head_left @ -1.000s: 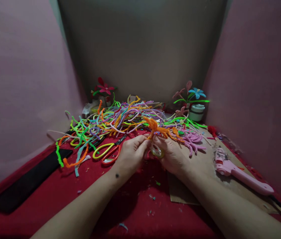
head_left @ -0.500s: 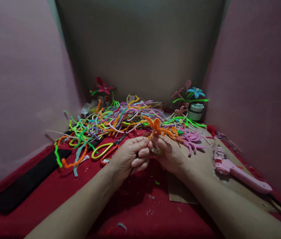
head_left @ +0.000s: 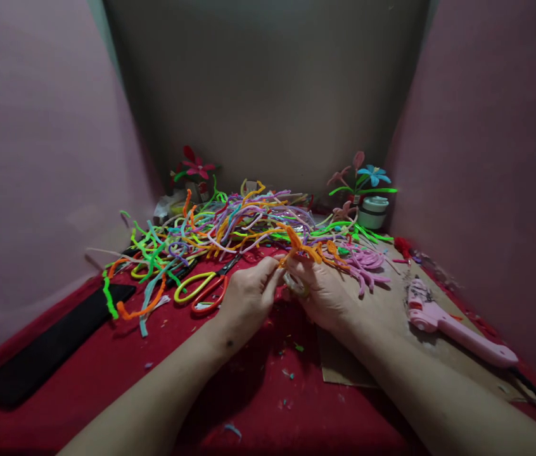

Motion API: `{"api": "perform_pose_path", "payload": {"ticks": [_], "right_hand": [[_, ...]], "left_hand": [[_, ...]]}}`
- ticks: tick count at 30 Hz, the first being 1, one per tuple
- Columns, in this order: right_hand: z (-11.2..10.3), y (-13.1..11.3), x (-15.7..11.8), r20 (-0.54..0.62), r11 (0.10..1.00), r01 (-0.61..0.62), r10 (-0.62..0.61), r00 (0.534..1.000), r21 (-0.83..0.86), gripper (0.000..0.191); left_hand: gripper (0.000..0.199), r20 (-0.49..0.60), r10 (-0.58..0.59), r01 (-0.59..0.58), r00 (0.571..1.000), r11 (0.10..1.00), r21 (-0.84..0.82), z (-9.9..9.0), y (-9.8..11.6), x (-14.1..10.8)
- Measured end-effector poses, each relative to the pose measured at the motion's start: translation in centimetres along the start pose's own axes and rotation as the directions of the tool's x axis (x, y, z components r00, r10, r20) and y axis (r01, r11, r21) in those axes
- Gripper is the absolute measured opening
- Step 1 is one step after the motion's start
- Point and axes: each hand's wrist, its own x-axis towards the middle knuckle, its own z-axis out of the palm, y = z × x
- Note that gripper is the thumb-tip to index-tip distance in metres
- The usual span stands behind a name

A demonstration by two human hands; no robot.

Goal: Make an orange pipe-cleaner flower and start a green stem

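An orange pipe-cleaner flower (head_left: 299,246) is held up in front of me, near the middle of the view. My left hand (head_left: 251,291) is closed, its thumb and fingers pinching the flower's base from the left. On the right, my right hand (head_left: 322,294) is closed round the flower's lower part, and a pale, ring-like thing (head_left: 295,283) shows beneath its fingers. The fingertips of both hands nearly meet just below the petals. Other orange pieces (head_left: 333,254) lie right behind my right hand.
Many coloured pipe cleaners (head_left: 230,221) are heaped behind my hands. Scissors (head_left: 208,294) and a black flat object (head_left: 54,345) lie left. A pink glue gun (head_left: 458,332) rests on cardboard (head_left: 344,364) at right. Finished flowers (head_left: 373,175) and a pale pot (head_left: 372,213) stand behind.
My left hand has turned over, its back now facing up and its fingers less visible. The orange flower has tilted and sits slightly lower. More of the red scissor handle shows.
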Motion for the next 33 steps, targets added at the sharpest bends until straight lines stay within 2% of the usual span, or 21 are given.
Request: {"api": "perform_pose_path", "payload": {"ticks": [3,7,12,18,24,27,29,30,32,33], "right_hand": [[0.0,-0.1,-0.1,0.041,0.998,-0.035,0.033,0.999,0.051,0.023],[0.1,-0.2,-0.1,0.039,0.996,-0.054,0.052,0.998,0.067,0.025],[0.0,-0.3,0.1,0.022,1.0,-0.006,0.006,1.0,0.013,0.015],[-0.1,-0.4,0.2,0.056,1.0,0.015,-0.014,0.998,-0.018,0.01],[-0.1,-0.5,0.1,0.089,0.999,0.034,-0.032,0.996,-0.024,0.009],[-0.1,-0.6,0.1,0.092,1.0,0.011,-0.01,0.996,-0.009,0.016],[-0.1,-0.6,0.1,0.086,1.0,-0.014,0.014,0.996,0.0,0.018],[-0.1,-0.6,0.1,0.077,1.0,-0.018,0.017,0.997,0.003,0.017],[-0.2,-0.4,0.1,0.043,1.0,-0.001,0.001,0.999,0.0,0.014],[-0.2,-0.3,0.1,0.017,1.0,0.011,-0.011,1.0,-0.007,0.013]], "left_hand": [[0.018,0.041,-0.103,0.109,0.994,0.979,-0.173,-0.1,0.3,0.2],[0.027,0.14,-0.268,0.301,0.953,0.878,-0.373,-0.4,1.1,0.4],[0.022,0.288,-0.34,0.444,0.895,0.735,-0.513,-0.5,1.4,0.5],[0.018,0.43,-0.335,0.544,0.838,0.548,-0.635,-0.7,1.2,0.5],[0.015,0.526,-0.23,0.573,0.819,0.379,-0.726,-0.6,0.4,0.4],[0.013,0.558,-0.188,0.588,0.808,0.309,-0.747,-0.6,0.0,0.4],[0.015,0.578,-0.173,0.601,0.798,0.314,-0.735,-0.6,0.0,0.5],[0.016,0.582,-0.178,0.604,0.793,0.344,-0.719,-0.7,0.1,0.5],[0.021,0.542,-0.227,0.576,0.809,0.491,-0.654,-0.7,0.4,0.5],[0.023,0.473,-0.261,0.524,0.841,0.607,-0.598,-0.6,0.5,0.4]]}}
